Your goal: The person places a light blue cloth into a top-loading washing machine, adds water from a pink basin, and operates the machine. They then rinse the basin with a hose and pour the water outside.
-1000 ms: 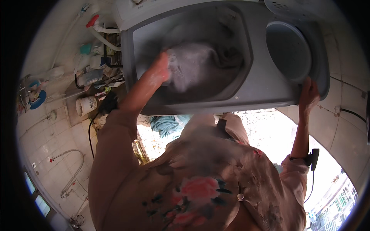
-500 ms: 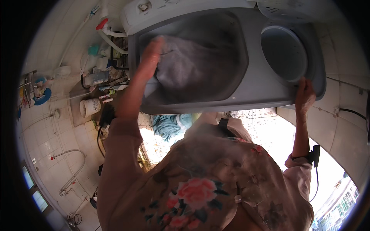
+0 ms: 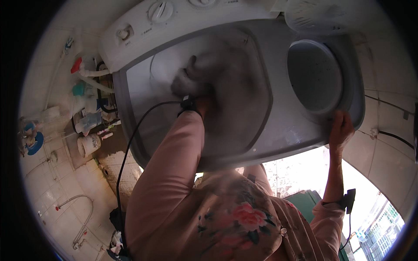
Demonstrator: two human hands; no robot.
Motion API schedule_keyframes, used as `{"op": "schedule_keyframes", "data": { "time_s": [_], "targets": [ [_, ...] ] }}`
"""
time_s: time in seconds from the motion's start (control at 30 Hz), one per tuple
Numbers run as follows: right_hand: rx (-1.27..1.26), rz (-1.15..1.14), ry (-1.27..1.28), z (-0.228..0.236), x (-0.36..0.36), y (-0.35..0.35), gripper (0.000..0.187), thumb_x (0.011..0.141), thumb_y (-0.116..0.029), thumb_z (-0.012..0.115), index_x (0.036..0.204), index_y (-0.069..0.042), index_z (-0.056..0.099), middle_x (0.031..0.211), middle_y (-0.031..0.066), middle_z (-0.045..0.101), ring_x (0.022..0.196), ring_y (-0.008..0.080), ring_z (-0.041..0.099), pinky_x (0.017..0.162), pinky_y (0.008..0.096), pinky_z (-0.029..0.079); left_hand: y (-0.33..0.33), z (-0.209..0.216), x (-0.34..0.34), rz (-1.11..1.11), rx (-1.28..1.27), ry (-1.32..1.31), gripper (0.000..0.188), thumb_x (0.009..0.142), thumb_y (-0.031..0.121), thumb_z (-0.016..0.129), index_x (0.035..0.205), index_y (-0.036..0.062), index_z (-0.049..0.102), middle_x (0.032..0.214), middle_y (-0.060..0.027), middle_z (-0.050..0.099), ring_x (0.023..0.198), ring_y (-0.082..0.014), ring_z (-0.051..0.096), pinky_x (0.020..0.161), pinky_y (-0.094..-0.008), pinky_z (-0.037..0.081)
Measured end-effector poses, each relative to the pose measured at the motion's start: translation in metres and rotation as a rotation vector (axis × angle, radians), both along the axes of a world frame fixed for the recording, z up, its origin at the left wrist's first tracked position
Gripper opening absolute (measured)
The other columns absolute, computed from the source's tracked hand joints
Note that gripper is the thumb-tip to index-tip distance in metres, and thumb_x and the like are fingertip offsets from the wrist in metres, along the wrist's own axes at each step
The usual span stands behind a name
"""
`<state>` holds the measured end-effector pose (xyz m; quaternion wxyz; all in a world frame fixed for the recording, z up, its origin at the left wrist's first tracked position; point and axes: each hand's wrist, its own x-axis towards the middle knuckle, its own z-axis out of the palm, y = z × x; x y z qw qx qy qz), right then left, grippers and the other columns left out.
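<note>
A twin-tub washing machine with a grey top (image 3: pixel 278 126) fills the upper part of the head view. My left hand (image 3: pixel 206 107) reaches down into the large wash tub (image 3: pixel 152 87), its wrist bent inward. Dark grey cloth (image 3: pixel 191 78) lies blurred in the tub around and beyond it. The fingers are hidden in the dark, so whether they hold the cloth cannot be made out. My right hand (image 3: pixel 342 130) rests at the machine's front right corner, fingers curled together on the edge beside the round spin tub (image 3: pixel 314 76).
The white control panel with a dial (image 3: pixel 160 12) runs along the back. A translucent lid (image 3: pixel 315 17) stands raised behind the spin tub. To the left are a red tap handle (image 3: pixel 76 65), hoses and a white bucket (image 3: pixel 89 145). A black cable (image 3: pixel 126 156) trails from my left wrist.
My left hand has gone from the tub's left side, by the grey cloth, down into its middle. The cloth has sunk and bunched up. The view has tilted; my right hand stays at the corner.
</note>
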<state>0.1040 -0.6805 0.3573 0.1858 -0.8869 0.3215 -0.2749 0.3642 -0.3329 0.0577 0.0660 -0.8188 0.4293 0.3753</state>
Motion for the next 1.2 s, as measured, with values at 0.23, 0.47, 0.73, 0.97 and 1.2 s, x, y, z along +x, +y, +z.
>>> {"op": "schedule_keyframes", "data": {
  "time_s": [0.23,0.47,0.73,0.97,1.2],
  "targets": [
    [-0.027,-0.013,-0.008,0.002,0.0,0.004,0.026,0.09,-0.023,0.054,0.071,-0.005,0.056,0.055,0.0101,0.052,0.046,0.0173,0.049,0.047,0.0309,0.039,-0.008,0.112,0.014,0.398,-0.103,-0.216,0.042,0.071,0.034,0.066,0.103,0.0102,0.054,0.097,-0.0088,0.062,0.087,-0.025,0.06,0.071,-0.0433,0.046],
    [-0.025,-0.016,-0.002,0.001,-0.001,0.003,0.033,0.091,-0.029,0.053,0.068,-0.005,0.052,0.056,0.0124,0.052,0.046,0.02,0.048,0.046,0.0313,0.038,0.053,0.081,0.093,1.599,-0.769,0.18,0.043,0.08,0.031,0.062,0.114,0.0066,0.052,0.115,-0.011,0.053,0.101,-0.0298,0.054,0.082,-0.0466,0.046],
    [-0.111,0.033,0.006,0.002,-0.004,0.005,0.031,0.089,-0.034,0.054,0.073,-0.007,0.059,0.06,0.0107,0.057,0.054,0.0274,0.057,0.05,0.0365,0.042,0.057,0.232,0.006,1.792,-1.007,1.072,0.026,0.085,0.02,0.057,0.107,0.0066,0.054,0.11,-0.0078,0.055,0.093,-0.0238,0.057,0.079,-0.0405,0.051],
    [-0.033,0.057,0.107,0.008,-0.004,0.005,0.033,0.09,-0.035,0.052,0.073,-0.008,0.057,0.064,0.0118,0.059,0.059,0.0305,0.059,0.051,0.0367,0.043,0.112,0.287,-0.036,1.24,-1.066,1.325,0.056,0.082,0.021,0.058,0.133,0.0076,0.038,0.133,-0.0098,0.042,0.122,-0.027,0.042,0.1,-0.0472,0.038],
    [-0.109,0.06,0.073,0.007,-0.002,0.008,0.033,0.089,-0.036,0.054,0.07,-0.009,0.057,0.059,0.0086,0.058,0.053,0.0279,0.058,0.049,0.0361,0.043,0.091,0.23,0.018,0.754,-0.051,0.094,0.042,0.089,0.037,0.044,0.103,-0.001,0.056,0.108,-0.0204,0.059,0.099,-0.0331,0.058,0.082,-0.0437,0.046]
  ]
}}
